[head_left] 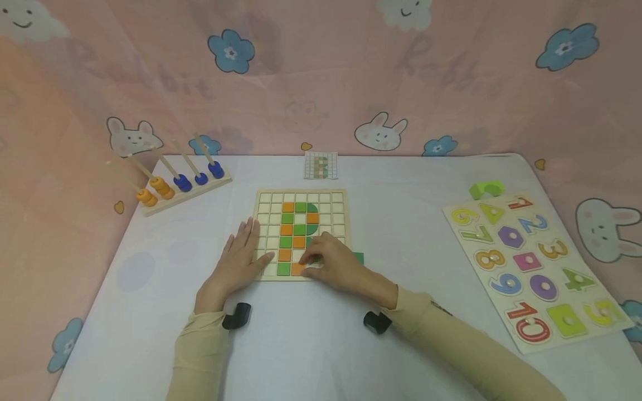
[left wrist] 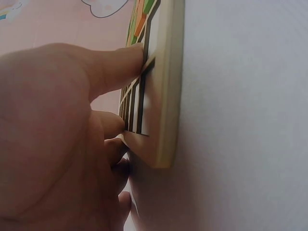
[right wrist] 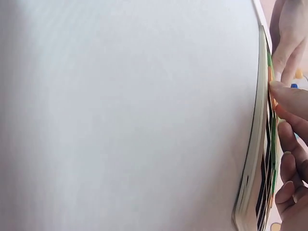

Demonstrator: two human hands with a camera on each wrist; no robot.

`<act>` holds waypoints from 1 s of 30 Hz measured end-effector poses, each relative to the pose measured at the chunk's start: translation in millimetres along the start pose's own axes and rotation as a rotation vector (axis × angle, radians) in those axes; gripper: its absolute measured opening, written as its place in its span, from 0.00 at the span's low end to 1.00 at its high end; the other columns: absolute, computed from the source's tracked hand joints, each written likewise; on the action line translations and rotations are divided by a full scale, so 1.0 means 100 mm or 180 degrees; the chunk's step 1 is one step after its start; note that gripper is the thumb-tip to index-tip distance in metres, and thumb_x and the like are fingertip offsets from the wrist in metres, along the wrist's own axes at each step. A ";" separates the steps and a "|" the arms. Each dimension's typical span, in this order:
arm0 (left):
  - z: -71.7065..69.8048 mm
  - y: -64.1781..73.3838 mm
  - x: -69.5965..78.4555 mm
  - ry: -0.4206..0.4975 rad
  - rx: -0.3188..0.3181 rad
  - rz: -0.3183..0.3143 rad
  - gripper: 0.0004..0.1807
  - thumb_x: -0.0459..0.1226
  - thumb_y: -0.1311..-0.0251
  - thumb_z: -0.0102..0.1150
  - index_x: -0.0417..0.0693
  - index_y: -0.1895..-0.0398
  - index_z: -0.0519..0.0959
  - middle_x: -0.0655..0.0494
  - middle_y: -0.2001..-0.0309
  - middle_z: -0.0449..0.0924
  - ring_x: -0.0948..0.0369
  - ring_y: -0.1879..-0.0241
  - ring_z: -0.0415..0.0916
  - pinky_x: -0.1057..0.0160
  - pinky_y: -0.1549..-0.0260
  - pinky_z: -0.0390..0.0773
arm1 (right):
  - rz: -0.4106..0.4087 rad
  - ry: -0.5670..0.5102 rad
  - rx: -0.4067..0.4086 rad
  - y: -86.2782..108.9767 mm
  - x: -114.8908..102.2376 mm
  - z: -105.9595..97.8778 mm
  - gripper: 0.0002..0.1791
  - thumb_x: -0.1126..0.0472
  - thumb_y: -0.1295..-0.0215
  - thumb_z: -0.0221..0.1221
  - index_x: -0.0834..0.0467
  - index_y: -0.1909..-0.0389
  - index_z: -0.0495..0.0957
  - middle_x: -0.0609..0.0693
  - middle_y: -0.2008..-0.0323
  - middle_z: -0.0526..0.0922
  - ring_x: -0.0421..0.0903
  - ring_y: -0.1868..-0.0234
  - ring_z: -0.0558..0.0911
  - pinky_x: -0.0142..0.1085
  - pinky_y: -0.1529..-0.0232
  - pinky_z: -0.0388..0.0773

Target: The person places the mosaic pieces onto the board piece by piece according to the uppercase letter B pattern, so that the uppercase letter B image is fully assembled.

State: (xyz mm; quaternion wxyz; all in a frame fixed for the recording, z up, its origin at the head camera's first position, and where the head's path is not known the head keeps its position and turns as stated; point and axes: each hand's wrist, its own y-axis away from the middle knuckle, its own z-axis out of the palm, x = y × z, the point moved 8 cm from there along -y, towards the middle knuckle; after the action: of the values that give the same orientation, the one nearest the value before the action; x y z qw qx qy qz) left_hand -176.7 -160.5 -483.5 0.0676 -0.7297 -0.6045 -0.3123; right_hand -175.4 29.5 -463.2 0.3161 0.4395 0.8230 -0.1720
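Note:
A wooden grid board [head_left: 264,198] lies on the table, with green and orange tiles set in its squares. My left hand [head_left: 239,262] rests at its left side with fingers spread, the thumb on the frame. That thumb [left wrist: 118,65] touches the board's grid [left wrist: 168,96] in the left wrist view. Over the lower right part, my right hand [head_left: 336,262] pinches an orange square tile [head_left: 297,269] at the bottom row between thumb and forefinger. Its curled fingers [right wrist: 288,163] hang close above the board in the right wrist view. This hand hides several squares.
Behind the board lies a small pattern card [head_left: 321,165]. A bead abacus [head_left: 188,195] stands at the back left. To the right are a number puzzle board [head_left: 521,259] and a green arch block [head_left: 486,189]. A green piece [head_left: 358,258] shows beside the right wrist.

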 end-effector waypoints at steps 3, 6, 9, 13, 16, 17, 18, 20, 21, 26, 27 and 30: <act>0.01 -0.01 -0.01 -0.0001 0.0011 -0.0001 0.48 0.50 0.19 0.50 0.35 0.14 0.36 0.39 0.13 0.29 0.42 0.13 0.25 0.37 0.16 0.30 | 0.0090 0.0012 -0.0035 0.03 0.06 -0.05 0.07 0.60 0.40 0.78 0.52 0.62 0.91 0.42 0.63 0.86 0.41 0.60 0.72 0.31 0.59 0.74; 0.01 -0.02 -0.02 -0.0007 0.0024 0.0014 0.48 0.49 0.20 0.50 0.35 0.14 0.36 0.39 0.13 0.29 0.41 0.13 0.25 0.37 0.16 0.30 | 0.0154 0.0016 -0.0040 0.06 0.13 -0.11 0.10 0.59 0.40 0.77 0.52 0.59 0.89 0.43 0.60 0.84 0.42 0.57 0.72 0.33 0.55 0.77; 0.02 -0.02 -0.03 -0.0006 0.0043 0.0019 0.48 0.49 0.20 0.51 0.35 0.14 0.36 0.39 0.13 0.29 0.42 0.13 0.26 0.37 0.15 0.30 | 0.0211 -0.0018 -0.0030 0.10 0.24 -0.19 0.16 0.57 0.39 0.77 0.53 0.52 0.87 0.46 0.54 0.81 0.44 0.51 0.74 0.38 0.47 0.80; 0.01 -0.02 -0.02 0.0027 0.0059 0.0038 0.49 0.49 0.20 0.51 0.35 0.14 0.36 0.38 0.13 0.30 0.41 0.13 0.26 0.36 0.16 0.30 | 0.0381 -0.0091 -0.0055 0.14 0.43 -0.30 0.26 0.53 0.37 0.76 0.54 0.42 0.80 0.50 0.45 0.76 0.48 0.43 0.72 0.44 0.38 0.78; 0.01 -0.02 -0.01 0.0045 0.0084 0.0062 0.48 0.49 0.21 0.51 0.33 0.15 0.37 0.37 0.13 0.30 0.40 0.13 0.27 0.35 0.16 0.31 | 0.0514 -0.0165 -0.0040 0.17 0.58 -0.40 0.32 0.52 0.36 0.76 0.57 0.36 0.75 0.53 0.43 0.73 0.49 0.42 0.70 0.45 0.38 0.76; 0.00 -0.02 -0.01 0.0042 0.0087 0.0071 0.48 0.49 0.21 0.51 0.33 0.15 0.37 0.37 0.13 0.31 0.40 0.14 0.27 0.35 0.16 0.31 | 0.0551 -0.0191 -0.0029 0.18 0.63 -0.43 0.33 0.52 0.36 0.75 0.58 0.35 0.74 0.54 0.43 0.72 0.50 0.43 0.70 0.45 0.39 0.76; 0.00 -0.02 0.00 0.0036 0.0085 0.0069 0.48 0.49 0.21 0.51 0.33 0.15 0.37 0.37 0.13 0.31 0.40 0.14 0.27 0.35 0.16 0.31 | 0.0575 -0.0216 -0.0013 0.19 0.68 -0.47 0.34 0.53 0.36 0.75 0.59 0.34 0.73 0.54 0.43 0.72 0.50 0.43 0.71 0.45 0.39 0.76; 0.00 -0.02 -0.01 0.0019 0.0079 0.0065 0.48 0.49 0.20 0.51 0.33 0.15 0.37 0.37 0.13 0.31 0.40 0.13 0.27 0.35 0.16 0.31 | 0.0604 -0.0240 0.0006 0.20 0.76 -0.53 0.33 0.54 0.36 0.76 0.60 0.36 0.73 0.55 0.44 0.74 0.51 0.43 0.72 0.47 0.37 0.77; 0.01 -0.02 -0.01 0.0007 0.0061 0.0063 0.48 0.49 0.20 0.51 0.34 0.15 0.37 0.38 0.13 0.30 0.40 0.14 0.26 0.36 0.16 0.31 | 0.0614 -0.0257 -0.0005 0.21 0.79 -0.56 0.32 0.54 0.37 0.76 0.60 0.37 0.74 0.55 0.45 0.76 0.51 0.43 0.73 0.48 0.36 0.77; 0.02 -0.02 -0.02 -0.0008 0.0034 0.0045 0.48 0.49 0.20 0.50 0.34 0.14 0.37 0.38 0.13 0.29 0.41 0.13 0.26 0.36 0.16 0.30 | 0.0617 -0.0171 -0.0177 0.25 0.85 -0.64 0.22 0.56 0.43 0.80 0.55 0.51 0.82 0.51 0.47 0.82 0.52 0.40 0.77 0.53 0.28 0.74; 0.02 -0.02 -0.02 -0.0004 0.0028 0.0041 0.48 0.49 0.20 0.50 0.34 0.14 0.36 0.38 0.13 0.29 0.41 0.13 0.26 0.36 0.16 0.30 | 0.0617 -0.0147 -0.0233 0.26 0.85 -0.65 0.21 0.56 0.45 0.80 0.54 0.54 0.83 0.50 0.47 0.82 0.52 0.40 0.76 0.53 0.27 0.74; 0.03 -0.03 -0.03 0.0001 0.0034 0.0038 0.48 0.49 0.20 0.51 0.35 0.14 0.36 0.39 0.13 0.29 0.41 0.13 0.25 0.36 0.16 0.30 | 0.0608 -0.0095 -0.0368 0.28 0.85 -0.66 0.16 0.60 0.46 0.80 0.52 0.59 0.85 0.50 0.47 0.82 0.52 0.39 0.75 0.54 0.27 0.73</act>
State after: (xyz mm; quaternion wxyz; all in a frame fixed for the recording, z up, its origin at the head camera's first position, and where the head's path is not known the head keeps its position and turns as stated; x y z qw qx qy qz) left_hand -178.5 -160.7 -488.0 0.0734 -0.7329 -0.6018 -0.3088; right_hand -211.5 134.4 -471.2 0.3680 0.4944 0.7812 -0.0999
